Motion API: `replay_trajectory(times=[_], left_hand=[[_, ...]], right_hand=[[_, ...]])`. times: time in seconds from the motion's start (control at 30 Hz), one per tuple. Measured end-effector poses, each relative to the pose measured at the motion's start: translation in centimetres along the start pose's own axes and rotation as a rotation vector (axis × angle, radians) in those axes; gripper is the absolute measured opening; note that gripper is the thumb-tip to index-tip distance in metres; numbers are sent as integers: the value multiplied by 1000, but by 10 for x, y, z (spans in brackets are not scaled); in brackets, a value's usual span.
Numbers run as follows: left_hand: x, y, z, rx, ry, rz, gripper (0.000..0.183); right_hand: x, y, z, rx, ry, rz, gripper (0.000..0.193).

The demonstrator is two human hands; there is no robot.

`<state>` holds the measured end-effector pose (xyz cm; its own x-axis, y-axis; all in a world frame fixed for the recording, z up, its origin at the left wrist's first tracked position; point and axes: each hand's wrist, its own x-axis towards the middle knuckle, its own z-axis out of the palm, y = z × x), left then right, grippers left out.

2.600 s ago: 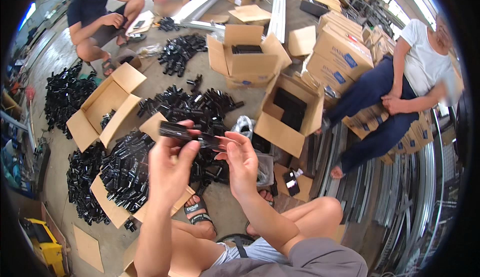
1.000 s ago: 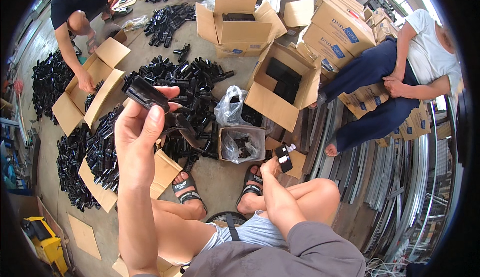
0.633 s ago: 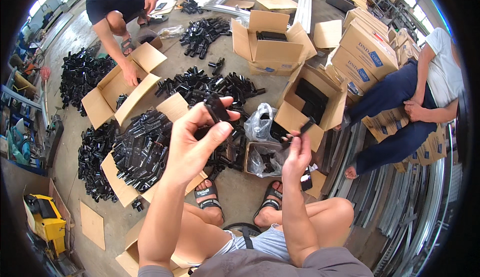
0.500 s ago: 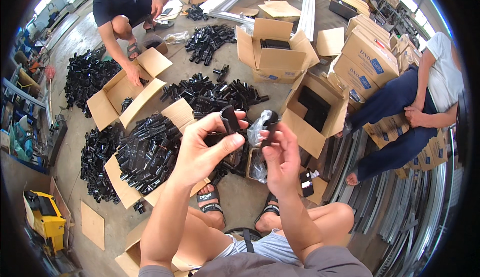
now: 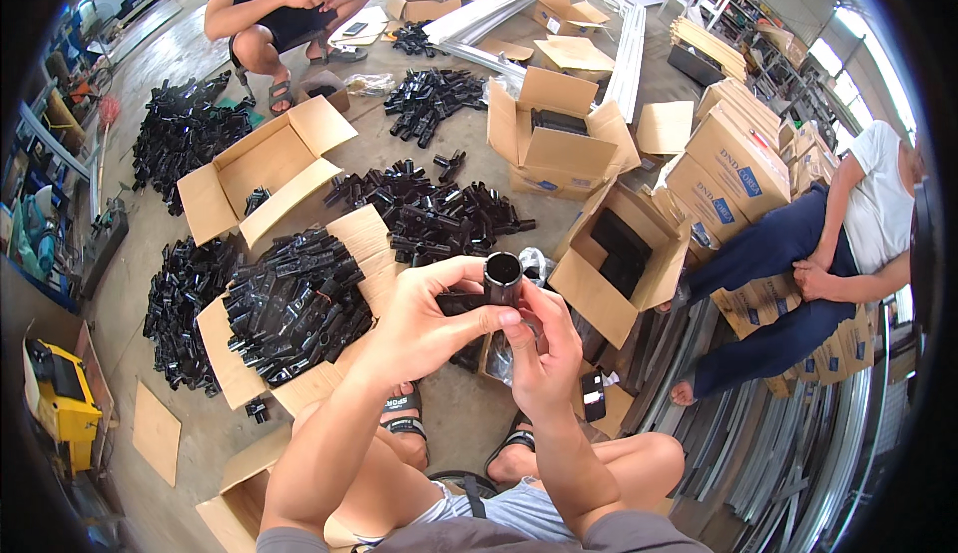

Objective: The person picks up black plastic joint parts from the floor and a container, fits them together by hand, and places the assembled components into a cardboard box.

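Note:
In front of my body, both hands close on a black tubular pipe fitting, its round open end facing up. My left hand grips it from the left, the thumb pressed to its lower part; a black side branch shows behind those fingers. From the right, my right hand pinches it, its fingertips touching the tube and meeting my left thumb. Whether it is one piece or two joined cannot be told. Beyond my hands lies a loose pile of similar black fittings, and to the left a heaped open carton.
An open carton stands at the far left, near a crouching person. At right are a carton of black parts, a seated person and long metal profiles. A phone lies near my right knee.
My hands, apart with a black piece in each, have come together at one tubular fitting. The crouching person's hand has left the carton and both that person's hands are now together.

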<state>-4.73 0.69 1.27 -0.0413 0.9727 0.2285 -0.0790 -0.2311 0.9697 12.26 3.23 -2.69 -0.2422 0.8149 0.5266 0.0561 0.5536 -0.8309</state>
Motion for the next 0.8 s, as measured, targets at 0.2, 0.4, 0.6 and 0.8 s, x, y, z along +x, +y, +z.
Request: replay_trajectory(times=[0.2,0.4,0.6,0.8], left_hand=[[-3,3,11,96,68,-23,28],[-4,-4,7,349,195,97,35],[1,7,7,529,310,163,45],[2,-17,-3,430,313,161,45]], right_hand=[[-1,0,-2,28,11,27,38],[2,48,-16,5,51,-11,36],[-61,276,-100,-603,241,732,37],[-104,340,-91,-963,-272,669,36]])
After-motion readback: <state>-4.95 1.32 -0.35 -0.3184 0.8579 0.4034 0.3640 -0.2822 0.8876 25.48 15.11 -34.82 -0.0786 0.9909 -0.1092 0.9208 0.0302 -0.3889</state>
